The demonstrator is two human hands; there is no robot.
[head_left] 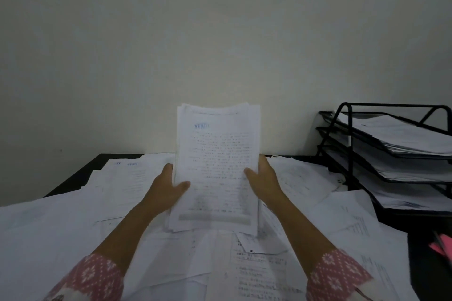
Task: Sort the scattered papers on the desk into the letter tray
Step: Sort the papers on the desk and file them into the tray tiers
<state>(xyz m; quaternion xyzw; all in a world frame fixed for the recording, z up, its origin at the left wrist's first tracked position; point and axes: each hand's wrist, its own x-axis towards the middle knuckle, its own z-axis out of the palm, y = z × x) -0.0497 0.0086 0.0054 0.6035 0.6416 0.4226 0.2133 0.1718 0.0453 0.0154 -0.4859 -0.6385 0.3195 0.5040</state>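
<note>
left hand (pixel 168 188), right hand (pixel 265 181) grip 1 stack (pixel 217 154) | 1 tray (pixel 391 104), seemingly 3 tiers

Pink sleeves (pixel 97 276) — white flower print, bare forearms (pixel 127 232)

A plain pale wall (pixel 220 32) fills the back, dimly lit; a black desk (pixel 73 178) stands against it.

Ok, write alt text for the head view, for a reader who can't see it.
A left hand and a right hand grip a stack of printed papers by its sides, upright over a dark desk strewn with loose sheets. A black three-tier tray holding papers stands at the right.
</note>
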